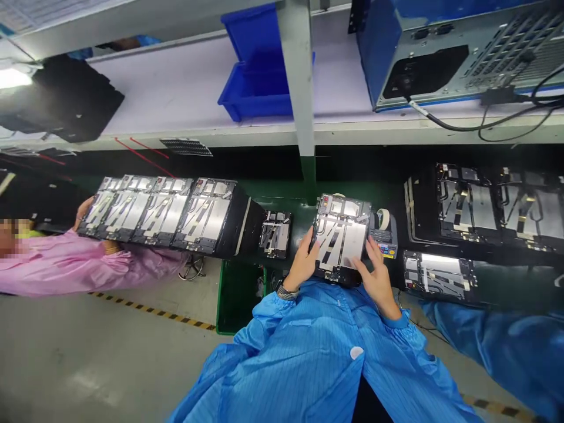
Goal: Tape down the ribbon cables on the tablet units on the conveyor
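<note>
In front of my body is a flat, tablet-like electronic unit (337,235) with silver plates, dark flex strips and a black frame. It appears to lie on a black tray or stack whose depth I cannot make out. My left hand (304,261) grips its left edge, fingers along the side. At the right edge is my right hand (376,276), fingers along the side and thumb over the lower face. A similar single unit (275,235) lies on the dark bench just left of my hands. A tape roll (383,220) sits on a grey dispenser to the right.
Several stacked trays of similar units (205,211) stand left, held by a co-worker in a pink sleeve (88,264). More units (467,202) are at right, with one (440,275) near a blue sleeve (506,346). A green bin (238,299) stands below; a blue box (259,94) sits on the shelf.
</note>
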### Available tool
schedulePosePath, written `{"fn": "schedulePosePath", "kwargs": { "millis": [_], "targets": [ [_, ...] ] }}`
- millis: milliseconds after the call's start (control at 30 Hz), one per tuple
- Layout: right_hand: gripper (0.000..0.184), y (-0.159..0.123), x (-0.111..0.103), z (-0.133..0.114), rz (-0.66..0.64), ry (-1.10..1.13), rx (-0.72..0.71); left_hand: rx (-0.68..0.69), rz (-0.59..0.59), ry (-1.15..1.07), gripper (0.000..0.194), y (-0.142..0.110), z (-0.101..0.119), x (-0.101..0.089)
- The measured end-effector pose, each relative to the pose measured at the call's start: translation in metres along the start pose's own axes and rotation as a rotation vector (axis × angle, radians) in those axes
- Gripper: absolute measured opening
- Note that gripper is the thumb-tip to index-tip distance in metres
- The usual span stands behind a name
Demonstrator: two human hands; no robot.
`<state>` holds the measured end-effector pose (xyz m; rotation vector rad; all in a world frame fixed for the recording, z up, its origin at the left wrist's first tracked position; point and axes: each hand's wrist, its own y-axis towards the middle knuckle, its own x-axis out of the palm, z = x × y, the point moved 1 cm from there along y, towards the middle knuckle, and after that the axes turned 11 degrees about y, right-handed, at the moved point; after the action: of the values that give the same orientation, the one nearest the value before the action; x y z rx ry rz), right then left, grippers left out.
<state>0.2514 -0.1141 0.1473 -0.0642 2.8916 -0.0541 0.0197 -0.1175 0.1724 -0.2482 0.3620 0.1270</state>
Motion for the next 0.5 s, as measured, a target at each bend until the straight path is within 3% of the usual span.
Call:
{"fn": "schedulePosePath", "kwargs": {
  "millis": [133, 233, 300, 367, 433, 500],
  "targets": [
    [0.080, 0.012, 0.023, -0.039, -0.173, 0.009, -0.072, 0.018, 0.112, -0.069, 0.055, 0.005, -0.006, -0.054],
    [0.086, 0.020, 0.076, -0.059, -0.390, 0.103, -0.017, -0.100, 0.239, -0.185, 0.054, 0.007, -0.045, -0.107],
    [0.085, 0.027, 0.122, -0.065, -0.502, 0.204, 0.124, -0.220, 0.300, -0.260, 0.056, 0.007, -0.078, -0.135],
    [0.075, 0.035, 0.168, -0.064, -0.463, 0.225, 0.354, -0.337, 0.345, -0.298, 0.052, 0.006, -0.110, -0.152],
    [0.061, 0.045, 0.203, -0.059, -0.374, 0.133, 0.565, -0.429, 0.355, -0.353, 0.046, 0.004, -0.138, -0.157],
    [0.048, 0.054, 0.226, -0.053, -0.318, 0.040, 0.647, -0.475, 0.332, -0.439, 0.043, 0.002, -0.161, -0.152]
  ]
}}
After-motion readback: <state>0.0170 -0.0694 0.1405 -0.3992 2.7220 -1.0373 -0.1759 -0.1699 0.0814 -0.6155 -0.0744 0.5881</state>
